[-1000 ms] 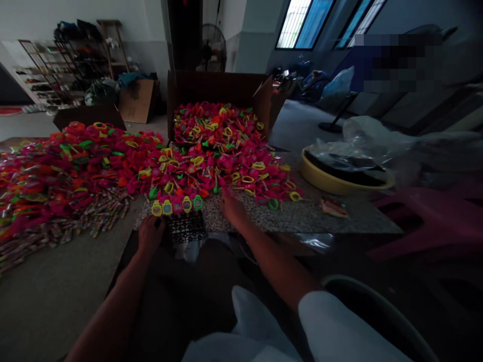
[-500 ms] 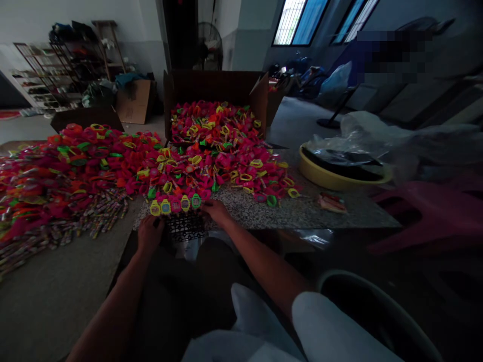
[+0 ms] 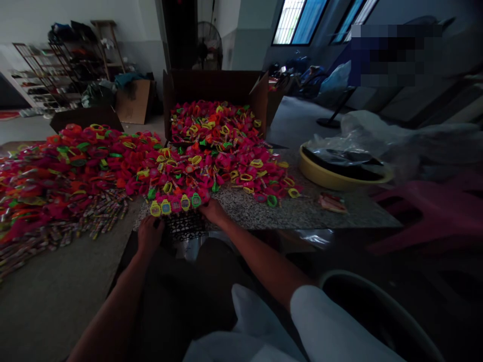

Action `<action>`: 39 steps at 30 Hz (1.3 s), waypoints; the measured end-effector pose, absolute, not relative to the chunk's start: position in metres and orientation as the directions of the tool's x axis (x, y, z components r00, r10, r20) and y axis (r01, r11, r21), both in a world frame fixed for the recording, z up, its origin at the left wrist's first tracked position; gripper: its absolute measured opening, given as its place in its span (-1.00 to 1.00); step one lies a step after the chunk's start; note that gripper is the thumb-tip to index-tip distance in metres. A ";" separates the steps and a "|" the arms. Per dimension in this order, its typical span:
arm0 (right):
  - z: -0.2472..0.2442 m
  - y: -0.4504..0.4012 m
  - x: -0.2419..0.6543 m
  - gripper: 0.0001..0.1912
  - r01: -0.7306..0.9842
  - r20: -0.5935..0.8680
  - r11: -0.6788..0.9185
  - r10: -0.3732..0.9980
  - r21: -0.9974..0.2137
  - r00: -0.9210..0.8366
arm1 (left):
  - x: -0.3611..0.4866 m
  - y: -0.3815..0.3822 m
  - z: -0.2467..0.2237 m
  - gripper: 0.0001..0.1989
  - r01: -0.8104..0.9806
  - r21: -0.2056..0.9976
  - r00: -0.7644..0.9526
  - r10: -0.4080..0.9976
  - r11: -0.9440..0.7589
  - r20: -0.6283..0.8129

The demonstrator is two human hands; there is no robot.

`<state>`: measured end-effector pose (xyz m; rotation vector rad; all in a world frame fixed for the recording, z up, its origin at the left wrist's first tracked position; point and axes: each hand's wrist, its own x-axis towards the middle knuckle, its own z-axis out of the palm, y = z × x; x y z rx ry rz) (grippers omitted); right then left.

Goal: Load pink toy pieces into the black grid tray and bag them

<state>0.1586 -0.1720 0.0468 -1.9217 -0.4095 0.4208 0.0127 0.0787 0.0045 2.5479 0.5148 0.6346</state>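
Several toy digital watches, yellow, pink and green, lie side by side in a straight row at the table's near edge. Just in front of them is a black lattice rack, which hangs partly over the edge. My left hand is at the left end of the row, fingers curled in by the yellow watch; what they grip is hidden. At the right end, my right hand has its fingers pressed together beside the green watch. In the dim light I cannot make out what it pinches.
Behind the row, a big heap of bright toy watches spills from a cardboard box. Another heap covers the left. A yellow basin with plastic bags stands right, near a pink plastic chair. A large tub sits low right.
My right hand has shifted slightly left and closer against the end of the row. My left hand and the row of watches look almost unmoved.
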 end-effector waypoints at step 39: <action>0.042 -0.176 0.172 -0.77 0.576 0.060 -0.562 0.683 -0.594 0.728 | 0.014 0.077 0.003 -0.66 0.245 0.501 0.816 0.455 -0.830 0.356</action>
